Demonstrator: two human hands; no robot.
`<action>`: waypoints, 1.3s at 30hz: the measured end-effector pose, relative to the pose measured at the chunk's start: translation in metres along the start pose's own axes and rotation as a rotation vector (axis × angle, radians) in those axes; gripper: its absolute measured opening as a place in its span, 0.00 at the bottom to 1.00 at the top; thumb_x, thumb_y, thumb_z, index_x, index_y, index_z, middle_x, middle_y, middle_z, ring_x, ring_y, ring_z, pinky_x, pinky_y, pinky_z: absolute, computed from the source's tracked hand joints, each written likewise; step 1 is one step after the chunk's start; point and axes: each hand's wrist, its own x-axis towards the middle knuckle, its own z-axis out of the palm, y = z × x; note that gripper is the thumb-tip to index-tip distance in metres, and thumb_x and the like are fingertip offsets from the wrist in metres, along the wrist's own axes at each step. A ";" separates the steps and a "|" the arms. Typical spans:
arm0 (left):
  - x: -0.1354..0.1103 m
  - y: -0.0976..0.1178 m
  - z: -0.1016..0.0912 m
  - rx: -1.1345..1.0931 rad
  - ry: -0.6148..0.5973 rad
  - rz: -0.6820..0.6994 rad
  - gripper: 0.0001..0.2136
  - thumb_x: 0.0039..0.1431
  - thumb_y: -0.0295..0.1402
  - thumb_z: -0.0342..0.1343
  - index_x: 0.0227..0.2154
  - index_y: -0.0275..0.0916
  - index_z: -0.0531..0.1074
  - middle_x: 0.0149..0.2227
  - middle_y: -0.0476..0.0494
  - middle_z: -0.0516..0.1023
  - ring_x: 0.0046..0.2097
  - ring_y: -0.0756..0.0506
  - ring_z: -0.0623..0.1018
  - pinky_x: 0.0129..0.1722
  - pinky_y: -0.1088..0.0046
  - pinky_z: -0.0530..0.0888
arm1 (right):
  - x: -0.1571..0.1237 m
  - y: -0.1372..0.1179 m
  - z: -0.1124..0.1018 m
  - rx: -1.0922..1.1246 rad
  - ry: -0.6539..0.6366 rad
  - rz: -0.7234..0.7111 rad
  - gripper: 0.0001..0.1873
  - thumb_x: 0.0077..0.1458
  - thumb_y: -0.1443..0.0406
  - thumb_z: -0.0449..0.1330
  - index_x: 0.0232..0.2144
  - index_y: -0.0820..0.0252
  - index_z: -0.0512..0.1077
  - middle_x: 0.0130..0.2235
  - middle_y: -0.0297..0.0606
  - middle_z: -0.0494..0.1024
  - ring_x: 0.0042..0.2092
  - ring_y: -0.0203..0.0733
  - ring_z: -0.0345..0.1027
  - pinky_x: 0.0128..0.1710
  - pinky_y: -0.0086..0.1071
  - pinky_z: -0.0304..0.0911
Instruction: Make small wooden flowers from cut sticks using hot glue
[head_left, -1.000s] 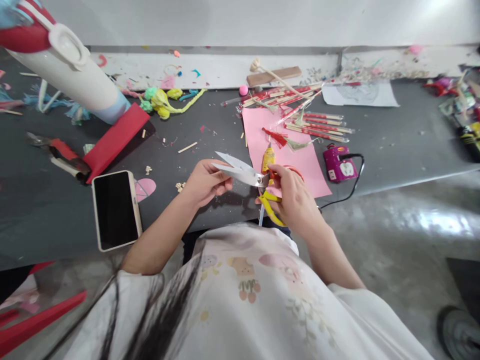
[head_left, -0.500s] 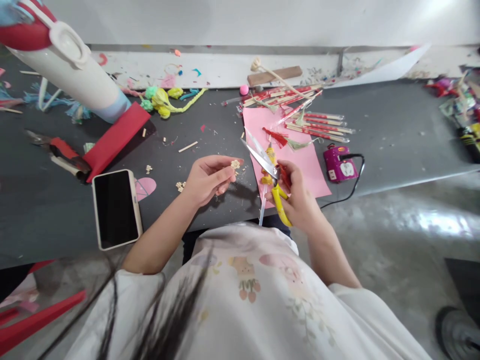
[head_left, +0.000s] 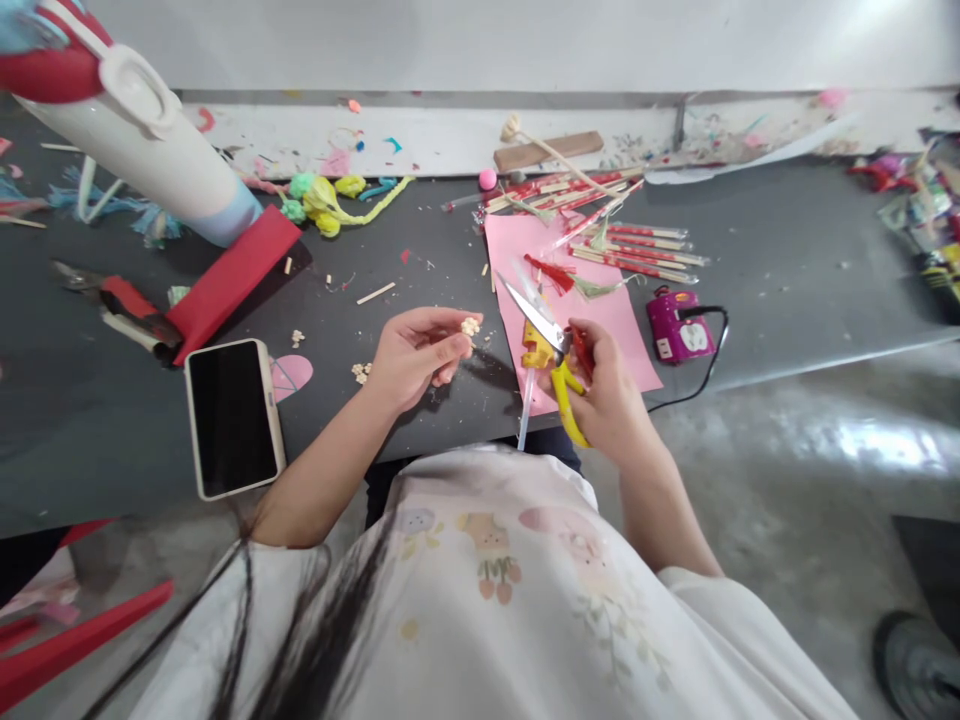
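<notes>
My left hand (head_left: 415, 352) hovers over the dark table (head_left: 780, 270) with its fingers pinched on a small pale flower-shaped piece (head_left: 470, 326). My right hand (head_left: 604, 396) grips yellow-handled scissors (head_left: 551, 345); the blades are together and point up-left over a pink paper sheet (head_left: 607, 320). A yellow glue tube (head_left: 537, 345) lies just under the blades. Small pale crumbs (head_left: 361, 373) lie on the table left of my left hand.
A phone (head_left: 232, 417) lies face up at the near left beside a red folded sheet (head_left: 229, 281) and a white bottle (head_left: 142, 150). Red-wrapped sticks (head_left: 637, 250) and a purple corded device (head_left: 677, 335) sit to the right. Yarn shapes (head_left: 330, 198) lie at the back.
The scissors have swung away from my left hand, from pointing left across it to pointing up-left over the pink sheet. My left hand now shows the small pale piece in its fingertips.
</notes>
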 end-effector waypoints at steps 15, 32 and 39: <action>0.014 0.007 0.000 0.095 0.059 -0.007 0.11 0.48 0.40 0.66 0.26 0.38 0.73 0.22 0.52 0.73 0.16 0.57 0.66 0.13 0.80 0.58 | 0.006 0.090 -0.041 -0.453 0.180 0.195 0.28 0.53 0.54 0.60 0.51 0.65 0.66 0.46 0.58 0.75 0.46 0.61 0.69 0.44 0.51 0.63; -0.029 0.057 -0.062 0.992 0.391 0.273 0.10 0.55 0.41 0.60 0.33 0.40 0.74 0.29 0.48 0.77 0.26 0.53 0.73 0.24 0.76 0.67 | 0.029 0.080 -0.041 -0.627 -0.019 0.358 0.36 0.52 0.52 0.59 0.57 0.69 0.62 0.51 0.61 0.74 0.54 0.65 0.68 0.53 0.50 0.63; -0.043 0.060 -0.068 1.910 0.192 -0.120 0.09 0.58 0.36 0.55 0.37 0.41 0.77 0.30 0.45 0.79 0.34 0.44 0.77 0.34 0.69 0.69 | 0.030 0.069 -0.035 -0.641 -0.054 0.341 0.36 0.53 0.52 0.59 0.57 0.71 0.62 0.52 0.62 0.73 0.55 0.68 0.68 0.53 0.52 0.64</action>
